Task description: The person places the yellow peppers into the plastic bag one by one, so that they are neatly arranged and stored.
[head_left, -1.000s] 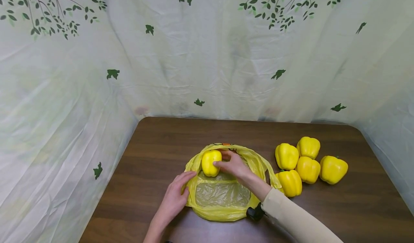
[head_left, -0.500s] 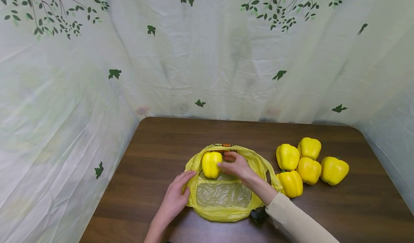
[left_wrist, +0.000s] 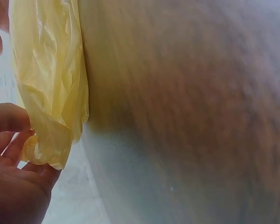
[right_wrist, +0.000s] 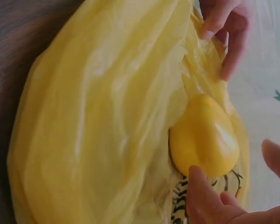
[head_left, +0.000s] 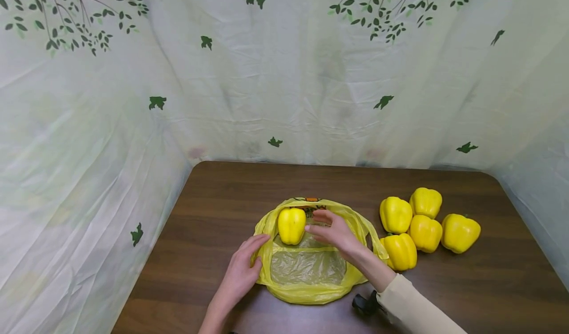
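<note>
A yellow plastic bag (head_left: pixel 306 294) lies spread with its mouth up on the brown table. Inside it, near the far left rim, sits a yellow bell pepper (head_left: pixel 292 226). My left hand (head_left: pixel 240 270) holds the bag's left rim; the left wrist view has the bag's edge (left_wrist: pixel 49 140) between thumb and fingers. Just right of the pepper is my right hand (head_left: pixel 333 232), fingers spread and holding nothing. In the right wrist view a fingertip (right_wrist: pixel 196 175) appears close to the pepper (right_wrist: pixel 205 135); contact is hard to tell.
Several yellow bell peppers (head_left: pixel 424 232) are grouped right of the bag, the nearest (head_left: pixel 402 252) against its right handle. A white cloth (head_left: pixel 311 102) with leaf prints hangs behind the table (head_left: pixel 213 210). Black gear (head_left: pixel 365 304) is worn at my right wrist.
My right hand has let go of the pepper and drawn back to the right, its fingers opening. The pepper stays in the bag. My left hand keeps its place on the rim.
</note>
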